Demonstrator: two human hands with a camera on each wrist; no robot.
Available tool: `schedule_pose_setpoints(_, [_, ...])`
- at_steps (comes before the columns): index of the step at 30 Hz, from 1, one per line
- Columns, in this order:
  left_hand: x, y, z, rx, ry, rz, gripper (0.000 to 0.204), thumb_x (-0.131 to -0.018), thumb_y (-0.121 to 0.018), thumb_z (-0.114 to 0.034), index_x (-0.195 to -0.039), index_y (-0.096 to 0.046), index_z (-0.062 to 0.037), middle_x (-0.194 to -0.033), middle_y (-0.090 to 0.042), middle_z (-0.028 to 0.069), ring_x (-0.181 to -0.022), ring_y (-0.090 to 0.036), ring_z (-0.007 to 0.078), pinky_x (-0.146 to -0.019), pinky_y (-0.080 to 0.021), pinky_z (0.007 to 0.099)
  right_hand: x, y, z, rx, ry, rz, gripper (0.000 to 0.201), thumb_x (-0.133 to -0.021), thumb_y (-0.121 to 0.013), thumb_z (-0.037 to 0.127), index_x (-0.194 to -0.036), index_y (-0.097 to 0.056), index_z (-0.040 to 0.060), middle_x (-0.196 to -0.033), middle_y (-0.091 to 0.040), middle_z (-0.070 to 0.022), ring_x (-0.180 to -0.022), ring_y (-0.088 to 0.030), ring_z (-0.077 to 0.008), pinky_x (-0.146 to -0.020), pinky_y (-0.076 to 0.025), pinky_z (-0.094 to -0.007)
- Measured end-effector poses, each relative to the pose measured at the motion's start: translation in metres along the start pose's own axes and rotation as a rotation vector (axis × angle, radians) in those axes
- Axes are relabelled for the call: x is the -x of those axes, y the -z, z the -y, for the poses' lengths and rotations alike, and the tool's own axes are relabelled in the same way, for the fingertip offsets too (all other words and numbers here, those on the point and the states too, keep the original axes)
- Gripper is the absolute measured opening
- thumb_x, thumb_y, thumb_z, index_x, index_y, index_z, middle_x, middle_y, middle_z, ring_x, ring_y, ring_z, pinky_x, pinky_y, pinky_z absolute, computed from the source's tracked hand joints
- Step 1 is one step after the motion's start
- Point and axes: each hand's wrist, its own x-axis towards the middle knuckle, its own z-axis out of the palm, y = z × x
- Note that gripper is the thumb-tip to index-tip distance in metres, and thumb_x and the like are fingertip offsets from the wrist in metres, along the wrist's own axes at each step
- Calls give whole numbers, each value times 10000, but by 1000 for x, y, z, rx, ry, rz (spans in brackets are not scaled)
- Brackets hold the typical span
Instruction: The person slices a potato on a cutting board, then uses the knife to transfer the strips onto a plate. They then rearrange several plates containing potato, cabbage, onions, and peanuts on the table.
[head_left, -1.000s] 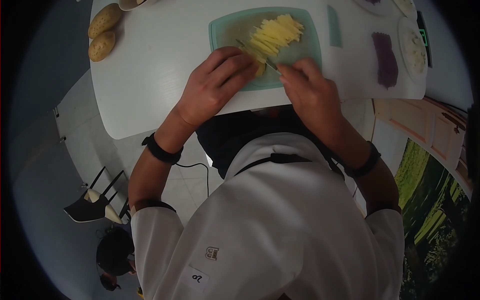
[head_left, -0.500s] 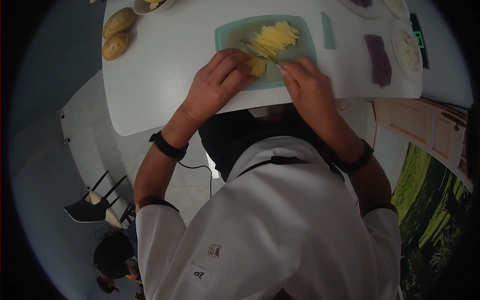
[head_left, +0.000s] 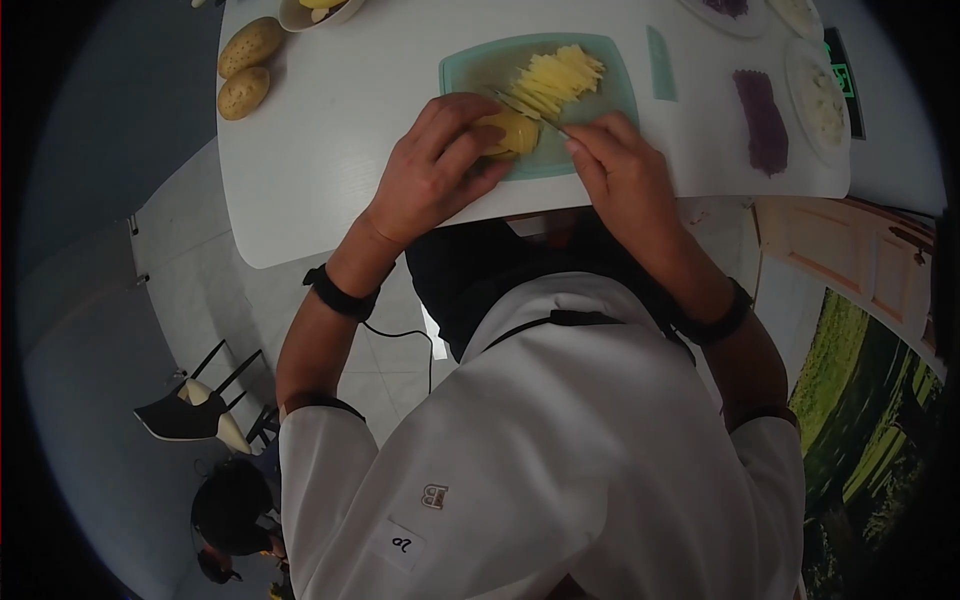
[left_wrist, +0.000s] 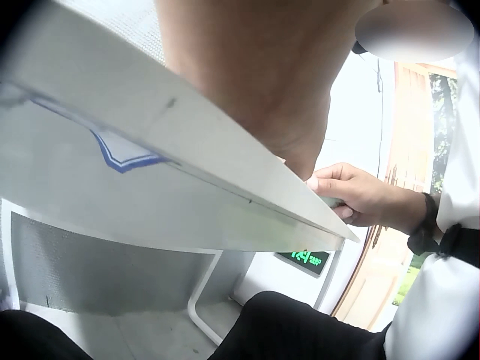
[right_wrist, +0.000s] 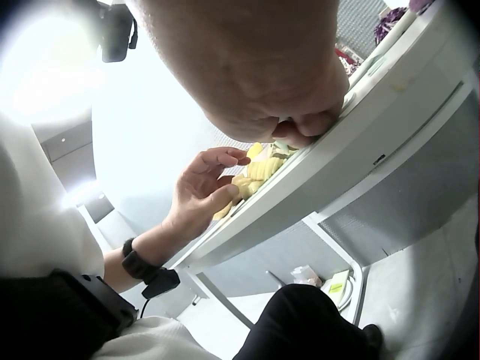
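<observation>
On a pale green cutting board (head_left: 465,72), yellow potato strips (head_left: 560,78) lie in a row at the back. Potato slices (head_left: 514,134) overlap in front of them. My left hand (head_left: 432,165) rests its bent fingers on the slices' left side; the right wrist view shows this hand (right_wrist: 201,191) with thumb and fingers spread around them. My right hand (head_left: 628,175) grips a knife (head_left: 535,113) by its handle, the blade pointing left between strips and slices. In the left wrist view my right hand (left_wrist: 364,196) shows beyond the table edge.
Two whole potatoes (head_left: 250,48) and a bowl (head_left: 330,14) stand at the back left of the white table (head_left: 310,160). Right of the board lie a green strip-like object (head_left: 660,64), purple shreds (head_left: 761,122) and a plate of white food (head_left: 822,103).
The slices came into fuller view as my left fingers lifted and drew back from the knife. The knife shifted slightly relative to the strips. The head view moved, shifting the table a little to the right.
</observation>
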Motion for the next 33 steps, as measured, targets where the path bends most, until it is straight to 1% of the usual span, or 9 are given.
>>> schedule_pose_setpoints(1, [0,1,0,7,6,-19,361,-739,-845,-47,-1042,-650,-66,-1221,-646,79,-1100,-658,302,-848,-605,385,0,0,0,-4,-9,2,141,-971,-715,142,-1077,-740,52,-941,-635,-104,-729,-701,-328,-632,-579,-428])
schedule_pose_setpoints(4, [3,9,0,-5,37,-12,366,-747,-818,-6,-1065,-648,-67,-1244,-647,81,-1105,-660,304,-852,-606,386,0,1,0,-6,-14,3,143,-975,-710,143,-1081,-741,53,-943,-636,-104,-732,-701,-330,-638,-579,-430])
schedule_pose_setpoints(8, [9,14,4,-31,59,10,383,-747,-828,-12,-1081,-651,-69,-1268,-655,84,-1119,-663,309,-860,-610,388,0,1,1,-24,-14,-6,155,-983,-704,146,-1096,-743,48,-944,-639,-104,-737,-704,-321,-645,-581,-428])
schedule_pose_setpoints(17, [14,5,8,11,69,-7,274,-786,-810,-6,-1017,-673,-52,-1247,-689,64,-1069,-695,280,-845,-621,369,0,1,3,-22,-35,10,163,-986,-700,141,-1108,-741,41,-950,-646,-114,-754,-703,-324,-657,-578,-425])
schedule_pose_setpoints(20, [14,5,3,-8,56,-21,284,-795,-811,-14,-1044,-683,-56,-1262,-685,67,-1115,-690,286,-871,-622,371,0,1,2,-28,-27,4,163,-986,-699,138,-1112,-738,42,-952,-645,-115,-758,-702,-327,-655,-574,-428])
schedule_pose_setpoints(22, [10,10,-5,-49,26,-56,301,-794,-821,-35,-1066,-692,-54,-1277,-682,69,-1181,-677,297,-907,-619,375,0,2,2,-29,-25,4,162,-987,-697,136,-1114,-737,43,-953,-645,-115,-761,-702,-328,-657,-574,-427])
schedule_pose_setpoints(25, [13,11,-6,-75,5,-24,325,-785,-830,-53,-1080,-695,-50,-1308,-675,75,-1234,-658,311,-942,-614,385,1,2,2,-31,-24,5,161,-988,-695,133,-1116,-733,44,-954,-644,-113,-765,-703,-329,-661,-576,-425])
schedule_pose_setpoints(29, [14,8,0,-104,-23,-3,317,-780,-836,-66,-1063,-695,-42,-1313,-680,72,-1213,-671,302,-928,-623,379,1,3,3,-32,-38,21,158,-989,-693,132,-1115,-733,45,-956,-644,-111,-768,-704,-328,-666,-578,-423])
schedule_pose_setpoints(33, [12,-3,5,-66,-16,-24,259,-784,-830,-65,-1012,-709,-51,-1288,-700,46,-1145,-705,266,-891,-636,359,0,3,3,-34,-35,20,158,-989,-694,132,-1114,-735,45,-957,-648,-111,-767,-705,-325,-666,-579,-421])
